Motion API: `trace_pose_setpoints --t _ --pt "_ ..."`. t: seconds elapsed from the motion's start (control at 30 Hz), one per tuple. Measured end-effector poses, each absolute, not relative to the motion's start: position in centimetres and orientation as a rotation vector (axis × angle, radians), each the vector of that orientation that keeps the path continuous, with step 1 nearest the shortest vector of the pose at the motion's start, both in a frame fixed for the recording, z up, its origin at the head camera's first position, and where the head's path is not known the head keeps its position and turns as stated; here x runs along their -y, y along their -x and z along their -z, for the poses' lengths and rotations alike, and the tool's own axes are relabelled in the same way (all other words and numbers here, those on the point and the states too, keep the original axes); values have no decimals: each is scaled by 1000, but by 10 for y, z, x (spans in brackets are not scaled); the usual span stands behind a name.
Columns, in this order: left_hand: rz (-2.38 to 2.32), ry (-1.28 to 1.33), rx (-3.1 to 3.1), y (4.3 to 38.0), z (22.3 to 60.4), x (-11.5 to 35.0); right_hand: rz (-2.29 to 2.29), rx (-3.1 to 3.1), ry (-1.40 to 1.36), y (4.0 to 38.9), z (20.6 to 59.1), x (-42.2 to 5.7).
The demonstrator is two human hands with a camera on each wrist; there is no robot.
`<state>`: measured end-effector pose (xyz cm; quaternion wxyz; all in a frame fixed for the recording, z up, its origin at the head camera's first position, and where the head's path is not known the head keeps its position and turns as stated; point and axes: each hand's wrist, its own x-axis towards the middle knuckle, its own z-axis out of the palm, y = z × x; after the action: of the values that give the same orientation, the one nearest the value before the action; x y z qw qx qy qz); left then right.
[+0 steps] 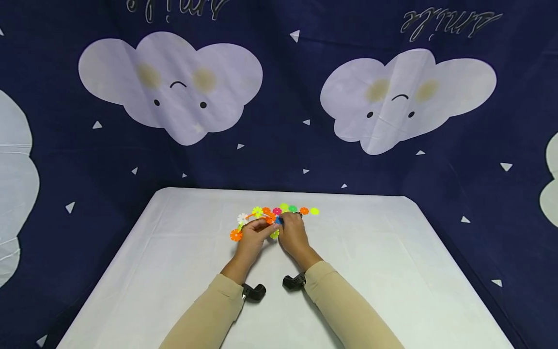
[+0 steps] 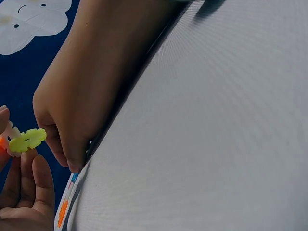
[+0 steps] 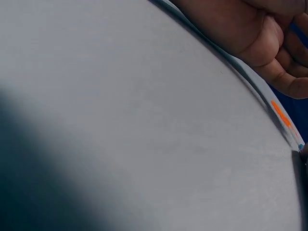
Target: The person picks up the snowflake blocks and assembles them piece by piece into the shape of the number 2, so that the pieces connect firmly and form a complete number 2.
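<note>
Small, notched, flower-shaped plastic discs in several colours lie in a cluster around both hands. My left hand (image 1: 253,238) pinches a joined piece of these discs between thumb and fingers. In the left wrist view, its yellow-green disc (image 2: 28,140) slots into a white disc (image 2: 13,131), with orange behind. My right hand (image 1: 294,236) reaches down to the table, its fingertips pinching a blue disc (image 1: 279,220). At the left, an orange disc (image 1: 236,235) and a white disc (image 1: 242,218) show beside the left hand. The right fingers are mostly hidden in the head view.
Beyond the right hand lie a green disc (image 1: 293,209), an orange disc (image 1: 304,211) and a yellow disc (image 1: 315,211). A white-covered table (image 1: 370,252) spreads under the arms. Behind its far edge hangs a dark blue cloth (image 1: 287,160) with clouds.
</note>
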<state>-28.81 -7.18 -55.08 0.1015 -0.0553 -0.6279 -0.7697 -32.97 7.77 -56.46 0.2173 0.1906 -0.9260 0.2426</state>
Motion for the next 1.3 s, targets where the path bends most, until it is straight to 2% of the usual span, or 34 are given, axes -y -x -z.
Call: trace_pose_setpoints --t 0.6,1.03,1.3 --pt "2249 163 1850 292 556 73 -898 2445 -619 321 564 -87" --pt "2176 113 1830 292 553 75 -1780 2138 -515 290 562 -100" --pt "2159 134 1780 293 552 80 -2131 2038 -415 273 557 -95"
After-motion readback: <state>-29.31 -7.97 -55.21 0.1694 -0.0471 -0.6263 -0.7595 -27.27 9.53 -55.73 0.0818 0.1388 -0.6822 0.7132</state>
